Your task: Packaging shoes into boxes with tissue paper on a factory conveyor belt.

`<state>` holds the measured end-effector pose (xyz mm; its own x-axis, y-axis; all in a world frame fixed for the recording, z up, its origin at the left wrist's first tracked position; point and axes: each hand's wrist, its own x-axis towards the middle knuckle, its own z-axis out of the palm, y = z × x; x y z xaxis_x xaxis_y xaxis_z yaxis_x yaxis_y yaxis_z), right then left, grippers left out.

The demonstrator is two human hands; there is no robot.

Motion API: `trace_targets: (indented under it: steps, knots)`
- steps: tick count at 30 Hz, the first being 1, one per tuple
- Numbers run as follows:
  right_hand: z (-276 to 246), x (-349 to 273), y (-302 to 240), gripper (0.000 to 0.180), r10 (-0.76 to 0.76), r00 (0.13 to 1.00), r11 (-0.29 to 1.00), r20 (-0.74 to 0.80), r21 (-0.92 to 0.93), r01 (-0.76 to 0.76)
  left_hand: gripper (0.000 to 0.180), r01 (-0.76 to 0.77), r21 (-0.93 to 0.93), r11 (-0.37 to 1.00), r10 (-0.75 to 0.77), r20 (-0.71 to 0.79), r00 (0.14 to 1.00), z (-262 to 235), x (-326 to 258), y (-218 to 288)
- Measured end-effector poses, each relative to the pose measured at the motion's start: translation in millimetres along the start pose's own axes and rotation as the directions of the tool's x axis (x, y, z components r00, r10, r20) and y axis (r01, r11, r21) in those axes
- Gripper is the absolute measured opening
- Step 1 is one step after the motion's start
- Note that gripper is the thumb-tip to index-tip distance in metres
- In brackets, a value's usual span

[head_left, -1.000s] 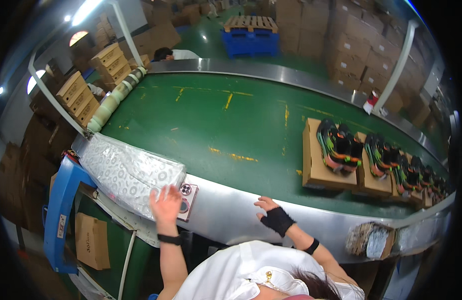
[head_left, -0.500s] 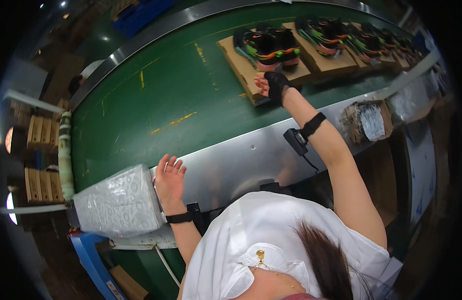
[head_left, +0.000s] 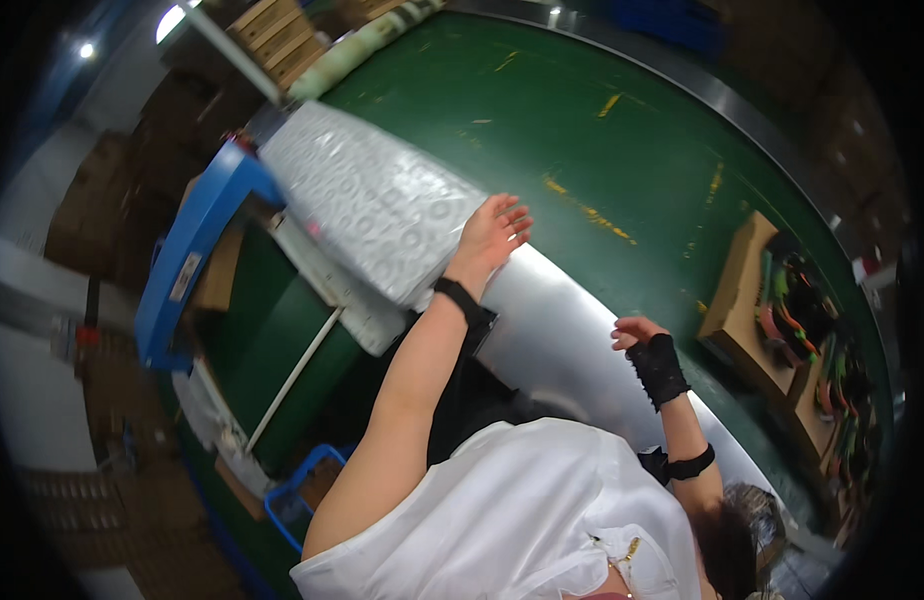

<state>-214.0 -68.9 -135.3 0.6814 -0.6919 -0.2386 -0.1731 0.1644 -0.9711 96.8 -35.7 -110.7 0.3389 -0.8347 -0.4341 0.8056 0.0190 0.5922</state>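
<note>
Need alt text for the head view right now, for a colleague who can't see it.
A person's left hand lies flat on a stack of white patterned sheets beside a green conveyor belt. Their right hand, in a black fingerless wrap, hovers over the belt's metal edge, empty, near open cardboard boxes of colourful shoes.

A wrapped stack of sheets (head_left: 367, 200) is laid at the left, on the near edge of the conveyor belt (head_left: 602, 150) and over the metal rim (head_left: 562, 330) before it. The left hand (head_left: 492, 235) is rested flat on the stack's right end. The right hand (head_left: 647, 350) is held over the rim, well to the right. Further right, on the belt, open cardboard boxes (head_left: 742, 300) are set in a row, with shoes (head_left: 802, 315) lying in them. A framed cart (head_left: 187, 255) is placed left of the stack, beside the belt.
</note>
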Motion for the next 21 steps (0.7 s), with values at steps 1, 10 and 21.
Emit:
trace_targets:
  steps: [1, 10, 21]
  knots:
    - [10.8, 3.1, -1.6, 0.023, -0.015, 0.998, 0.997, 0.067, -0.078, 0.020, 0.029, -0.029, -0.006, 1.000, 0.029, -0.039, 0.999, -2.2, 0.7, 0.4]
    - [143.3, 46.7, -50.7, 0.036, -0.078, 0.903, 0.943, 0.423, -0.262, 0.204, 0.025, -0.047, -0.034, 0.998, 0.041, -0.142, 0.989, -7.1, -2.8, 8.8]
    - [165.4, 29.3, -53.1, 0.031, -0.441, 0.861, 0.799, 0.254, -0.325, 0.506, 0.021, -0.240, 0.555, 0.797, 0.357, -0.112, 0.927, 13.8, -22.5, -11.2]
